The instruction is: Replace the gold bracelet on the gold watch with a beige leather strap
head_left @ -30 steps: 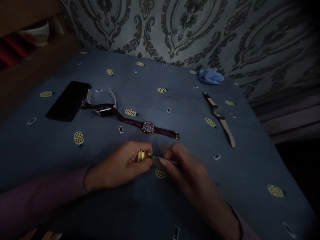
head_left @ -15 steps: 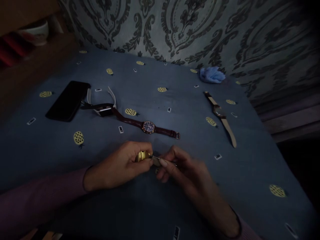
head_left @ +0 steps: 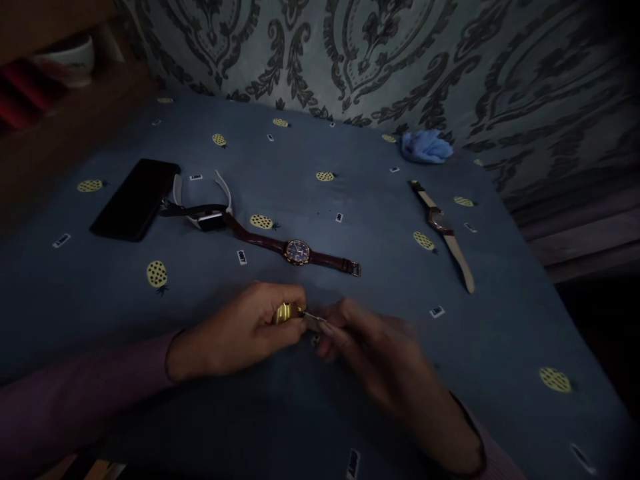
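Between its thumb and curled forefinger, my left hand (head_left: pixel 240 331) grips a gold watch (head_left: pixel 286 313) with a shiny rounded case. A greyish flat strip, perhaps its strap, (head_left: pixel 313 324) shows at the right of the case. My right hand (head_left: pixel 385 353) is closed in a pinch on a thin metal tool (head_left: pixel 315 317), whose tip meets the right edge of the case. The fingers hide most of the tool. Just beyond my hands lies a watch with a dark brown strap (head_left: pixel 297 252), its dial facing up.
A black phone (head_left: pixel 135 200) and a white-strapped smartwatch (head_left: pixel 212 220) lie at the left. On the right are another watch (head_left: pixel 440 220) with a beige strap lining and a crumpled blue cloth (head_left: pixel 426 147). A patterned wall (head_left: pixel 380 60) borders the table's far side.
My right hand has shifted very slightly around the tool, its outer fingers blurred. The left hand keeps the gold watch in the same place.
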